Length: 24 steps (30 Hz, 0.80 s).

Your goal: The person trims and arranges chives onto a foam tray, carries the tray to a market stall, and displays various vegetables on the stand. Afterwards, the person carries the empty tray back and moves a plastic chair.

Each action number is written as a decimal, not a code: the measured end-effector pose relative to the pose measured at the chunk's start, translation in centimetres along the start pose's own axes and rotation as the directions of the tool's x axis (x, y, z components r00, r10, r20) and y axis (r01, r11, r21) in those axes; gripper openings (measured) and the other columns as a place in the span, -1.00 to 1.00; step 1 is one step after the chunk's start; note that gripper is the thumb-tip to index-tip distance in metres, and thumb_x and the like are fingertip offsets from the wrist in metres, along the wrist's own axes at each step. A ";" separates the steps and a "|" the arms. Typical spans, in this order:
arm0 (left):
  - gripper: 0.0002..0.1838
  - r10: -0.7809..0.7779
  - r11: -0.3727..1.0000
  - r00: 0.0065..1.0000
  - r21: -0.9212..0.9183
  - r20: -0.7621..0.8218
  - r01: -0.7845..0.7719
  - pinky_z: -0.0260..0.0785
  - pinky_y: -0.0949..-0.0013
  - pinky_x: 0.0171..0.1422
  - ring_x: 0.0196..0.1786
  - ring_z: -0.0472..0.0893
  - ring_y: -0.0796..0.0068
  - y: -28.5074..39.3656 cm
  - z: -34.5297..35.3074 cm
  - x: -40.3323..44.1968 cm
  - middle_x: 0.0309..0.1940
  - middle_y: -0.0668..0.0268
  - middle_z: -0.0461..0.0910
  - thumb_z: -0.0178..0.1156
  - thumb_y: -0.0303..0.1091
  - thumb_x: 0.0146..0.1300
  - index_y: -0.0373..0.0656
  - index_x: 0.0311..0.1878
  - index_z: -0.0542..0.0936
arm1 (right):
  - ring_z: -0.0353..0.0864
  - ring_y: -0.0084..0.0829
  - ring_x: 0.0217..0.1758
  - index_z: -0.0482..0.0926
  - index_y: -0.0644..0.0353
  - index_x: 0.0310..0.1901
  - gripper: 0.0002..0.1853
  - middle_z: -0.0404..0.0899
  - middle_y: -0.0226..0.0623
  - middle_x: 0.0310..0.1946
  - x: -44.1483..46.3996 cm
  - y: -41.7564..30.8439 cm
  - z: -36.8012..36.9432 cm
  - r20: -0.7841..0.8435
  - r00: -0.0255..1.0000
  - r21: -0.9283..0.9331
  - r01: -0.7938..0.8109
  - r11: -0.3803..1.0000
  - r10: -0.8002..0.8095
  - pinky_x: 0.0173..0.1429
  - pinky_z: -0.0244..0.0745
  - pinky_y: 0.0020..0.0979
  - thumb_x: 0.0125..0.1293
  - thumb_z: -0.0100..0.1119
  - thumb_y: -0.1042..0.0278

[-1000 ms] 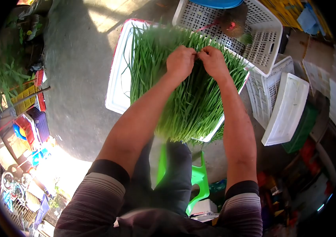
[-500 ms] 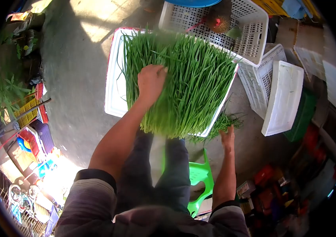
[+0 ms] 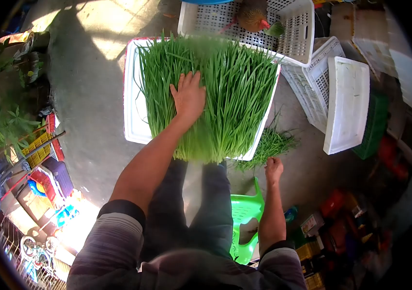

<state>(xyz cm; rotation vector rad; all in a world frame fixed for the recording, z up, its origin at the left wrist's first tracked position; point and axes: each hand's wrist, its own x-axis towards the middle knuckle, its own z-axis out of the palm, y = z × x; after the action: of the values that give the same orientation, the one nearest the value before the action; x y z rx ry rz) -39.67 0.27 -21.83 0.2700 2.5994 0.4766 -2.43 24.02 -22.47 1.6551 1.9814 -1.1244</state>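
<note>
Long green garlic chives (image 3: 235, 96) lie densely side by side on a white foam tray (image 3: 134, 113). My left hand (image 3: 189, 99) rests flat on top of them, its fingers spread and pointing away from me. Beside the tray's near right corner, a loose heap of green trimmings (image 3: 273, 145) lies on the floor. My right hand (image 3: 274, 169) is just on the near side of that heap, with its fingers curled closed. Whatever it may hold is hidden.
A hen (image 3: 253, 17) is in a white perforated crate (image 3: 297, 43) behind the tray. Another white crate (image 3: 307, 94) and a foam lid (image 3: 346, 106) stand to the right. A green plastic chair (image 3: 245, 210) is near my legs.
My left hand has gone from bent fingers to lying spread on the chives. My right hand has closed and drawn slightly toward me from the heap. The view has shifted a little.
</note>
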 end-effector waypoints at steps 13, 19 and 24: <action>-0.25 0.330 0.933 0.935 0.105 0.126 -0.344 -0.27 -0.35 0.56 0.60 -0.01 -0.02 3.8 -0.2 -8.2 0.54 0.09 0.08 0.30 -0.02 0.22 -0.10 0.43 0.33 | 0.43 -0.59 -0.55 0.61 0.35 -0.21 -0.78 0.50 -0.42 -0.56 -1.1 2.1 0.6 0.023 0.999 0.104 -0.037 0.994 0.035 -0.45 0.42 -0.43 0.35 0.19 0.31; -0.36 0.373 0.908 0.914 0.142 0.157 -0.395 -0.23 -0.37 0.55 0.59 0.02 -0.01 -1.2 -0.7 -7.7 0.54 0.10 0.09 0.25 -0.13 0.27 -0.10 0.39 0.38 | 0.47 -0.59 -0.47 0.61 0.35 -0.15 -0.75 0.54 -0.39 -0.46 -0.7 -0.5 0.1 0.054 0.998 0.357 -0.060 0.932 0.043 -0.38 0.50 -0.45 0.34 0.20 0.28; -0.36 0.332 0.921 0.931 0.159 0.155 -0.355 -0.17 -0.40 0.52 0.57 0.07 0.01 0.3 -0.6 -7.9 0.52 0.15 0.14 0.27 -0.08 0.25 -0.04 0.38 0.42 | 0.46 -0.58 -0.46 0.59 0.41 -0.12 -0.71 0.54 -0.38 -0.43 0.5 -0.4 1.7 0.088 0.996 0.186 -0.020 0.982 0.004 -0.34 0.52 -0.46 0.34 0.18 0.30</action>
<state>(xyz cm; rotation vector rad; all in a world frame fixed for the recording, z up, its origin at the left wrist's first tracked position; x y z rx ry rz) -33.12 -1.76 -17.85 0.8045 2.4796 0.3223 -3.30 23.09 -23.73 1.6736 1.8586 -1.3908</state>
